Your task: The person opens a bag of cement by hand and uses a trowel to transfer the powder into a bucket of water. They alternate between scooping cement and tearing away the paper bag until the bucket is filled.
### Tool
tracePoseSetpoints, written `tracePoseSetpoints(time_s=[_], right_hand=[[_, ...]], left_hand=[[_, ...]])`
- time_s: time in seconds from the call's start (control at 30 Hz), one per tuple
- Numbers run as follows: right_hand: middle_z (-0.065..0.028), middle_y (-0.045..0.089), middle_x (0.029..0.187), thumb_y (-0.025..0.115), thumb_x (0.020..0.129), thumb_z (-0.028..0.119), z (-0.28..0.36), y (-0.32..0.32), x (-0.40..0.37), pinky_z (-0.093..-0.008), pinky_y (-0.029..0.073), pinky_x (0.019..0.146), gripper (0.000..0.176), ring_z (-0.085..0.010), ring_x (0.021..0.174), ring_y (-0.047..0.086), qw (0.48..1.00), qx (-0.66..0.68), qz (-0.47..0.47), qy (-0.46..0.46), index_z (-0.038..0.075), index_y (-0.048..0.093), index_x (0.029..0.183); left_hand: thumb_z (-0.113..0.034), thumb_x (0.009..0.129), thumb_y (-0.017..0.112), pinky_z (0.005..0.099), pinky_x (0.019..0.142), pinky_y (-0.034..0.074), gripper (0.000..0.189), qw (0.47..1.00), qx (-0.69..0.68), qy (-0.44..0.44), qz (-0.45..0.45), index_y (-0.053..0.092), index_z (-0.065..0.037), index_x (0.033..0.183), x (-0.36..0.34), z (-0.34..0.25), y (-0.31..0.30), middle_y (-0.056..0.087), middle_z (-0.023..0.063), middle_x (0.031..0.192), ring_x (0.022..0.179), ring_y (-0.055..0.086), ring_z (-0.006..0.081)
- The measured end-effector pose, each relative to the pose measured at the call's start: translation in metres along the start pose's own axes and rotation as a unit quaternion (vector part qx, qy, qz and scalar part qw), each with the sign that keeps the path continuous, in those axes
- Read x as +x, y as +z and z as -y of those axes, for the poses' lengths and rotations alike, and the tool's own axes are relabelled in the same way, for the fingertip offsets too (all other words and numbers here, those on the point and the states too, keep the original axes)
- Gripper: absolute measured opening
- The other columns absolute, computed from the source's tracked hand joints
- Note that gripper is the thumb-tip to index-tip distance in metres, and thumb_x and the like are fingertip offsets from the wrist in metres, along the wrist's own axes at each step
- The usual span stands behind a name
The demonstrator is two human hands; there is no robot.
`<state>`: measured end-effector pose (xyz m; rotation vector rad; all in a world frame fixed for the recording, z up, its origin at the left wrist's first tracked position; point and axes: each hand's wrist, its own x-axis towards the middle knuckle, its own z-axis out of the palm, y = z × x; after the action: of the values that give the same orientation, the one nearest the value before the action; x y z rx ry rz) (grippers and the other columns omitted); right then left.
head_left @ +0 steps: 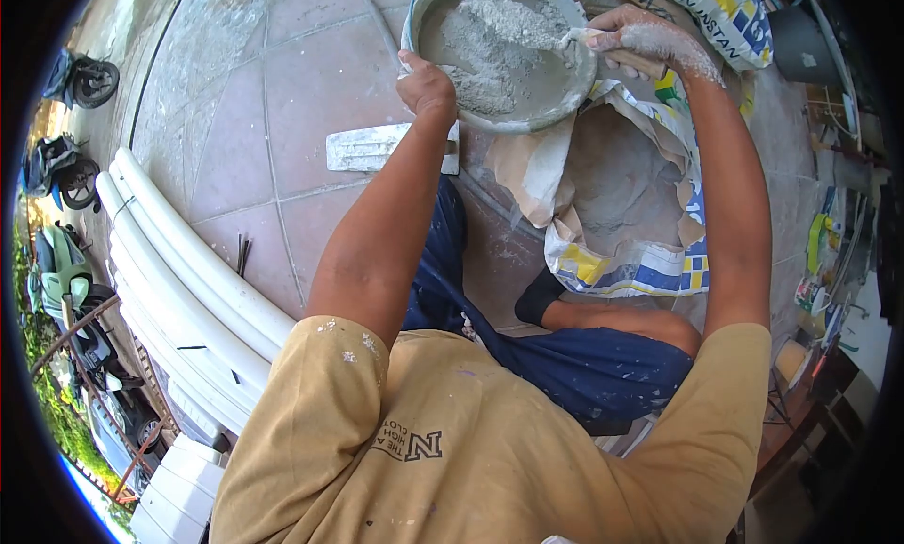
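Observation:
At the top, a round bucket (551,120) holds grey wet mix with a heap of dry powder on it. My left hand (427,83) is closed on the bucket's near left rim. On the opposite side, my right hand (640,40), dusted with powder, grips a wooden-handled trowel (650,64). Its blade end reaches over the rim and is coated in powder, so its shape is hard to make out. Just below the bucket stands a torn-open paper sack (626,276) with grey powder inside. A flat, mix-smeared finishing trowel (363,149) lies on the floor by my left forearm.
White pipes (179,262) lie bundled at the left, with parked motorbikes (80,182) beyond. A printed sack (725,17) and a dark bucket (805,45) stand at the upper right. My bent leg (603,323) is close to the open sack on the tiled floor (311,92).

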<state>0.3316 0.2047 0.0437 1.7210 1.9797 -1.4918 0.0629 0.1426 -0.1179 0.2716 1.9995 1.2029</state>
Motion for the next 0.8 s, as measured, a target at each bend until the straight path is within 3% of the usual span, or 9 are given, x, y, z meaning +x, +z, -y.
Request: tracePoseSetpoints(time_s=[0.1,0.37,0.47,0.53,0.67,0.73,0.8], right_hand=[[0.0010,0.056,0.065,0.067,0.090,0.039,0.010,-0.005,0.002,-0.0246,0.041,0.042,0.043,-0.0080,0.047,0.049,0.999,0.026,0.004,0.025,0.008,0.066,0.119],[-0.0028,0.061,0.067,0.072,0.086,0.042,-0.013,0.006,-0.035,-0.0243,0.044,0.043,0.049,-0.0084,0.050,0.056,0.997,0.067,0.042,0.001,0.005,0.068,0.118],[-0.0036,0.061,0.070,0.075,0.083,0.042,-0.069,0.022,-0.070,-0.0250,0.046,0.044,0.056,-0.0101,0.051,0.056,0.994,0.096,0.022,-0.044,0.002,0.065,0.122],[-0.0039,0.062,0.073,0.077,0.081,0.040,-0.074,0.045,-0.128,-0.0253,0.047,0.046,0.059,-0.0108,0.056,0.058,0.992,0.118,-0.041,0.000,0.001,0.063,0.124],[-0.0043,0.063,0.081,0.082,0.078,0.030,-0.175,0.112,-0.216,-0.0273,0.049,0.052,0.060,-0.0107,0.069,0.059,0.954,0.284,-0.082,0.050,0.001,0.062,0.127],[-0.0054,0.064,0.085,0.080,0.080,0.026,-0.190,0.142,-0.244,-0.0250,0.049,0.057,0.051,-0.0089,0.072,0.059,0.932,0.311,-0.080,0.166,0.002,0.064,0.122],[-0.0101,0.067,0.089,0.076,0.081,0.023,-0.228,0.176,-0.237,-0.0293,0.052,0.064,0.044,-0.0161,0.077,0.063,0.916,0.238,-0.161,0.278,0.002,0.065,0.118]], left_hand=[[-0.056,0.098,0.038,0.0486,0.082,0.044,0.079,1.000,-0.005,0.018,-0.017,0.062,0.019,0.098,-0.001,0.000,0.002,0.065,0.0351,0.093,0.090,0.062,0.0464],[-0.058,0.097,0.038,0.0478,0.083,0.045,0.081,0.999,0.011,0.021,-0.022,0.062,0.019,0.097,0.005,0.006,0.006,0.065,0.0346,0.095,0.090,0.062,0.0460],[-0.061,0.096,0.037,0.0460,0.088,0.046,0.086,1.000,0.008,-0.023,0.010,0.060,0.022,0.099,-0.004,0.001,0.002,0.064,0.0359,0.102,0.097,0.061,0.0462],[-0.061,0.096,0.037,0.0456,0.087,0.046,0.087,1.000,-0.009,-0.009,0.003,0.059,0.023,0.100,-0.003,0.005,0.005,0.064,0.0357,0.103,0.097,0.062,0.0450],[-0.061,0.096,0.037,0.0450,0.086,0.046,0.087,1.000,-0.002,-0.006,0.001,0.059,0.023,0.101,0.000,0.006,0.005,0.064,0.0348,0.104,0.095,0.062,0.0434],[-0.061,0.096,0.038,0.0446,0.085,0.047,0.086,1.000,0.002,0.015,-0.011,0.060,0.022,0.100,0.001,0.009,0.008,0.065,0.0338,0.101,0.093,0.062,0.0426],[-0.060,0.096,0.039,0.0442,0.084,0.047,0.084,1.000,0.010,0.009,-0.006,0.060,0.021,0.098,-0.007,0.003,0.005,0.066,0.0319,0.098,0.090,0.063,0.0416]])
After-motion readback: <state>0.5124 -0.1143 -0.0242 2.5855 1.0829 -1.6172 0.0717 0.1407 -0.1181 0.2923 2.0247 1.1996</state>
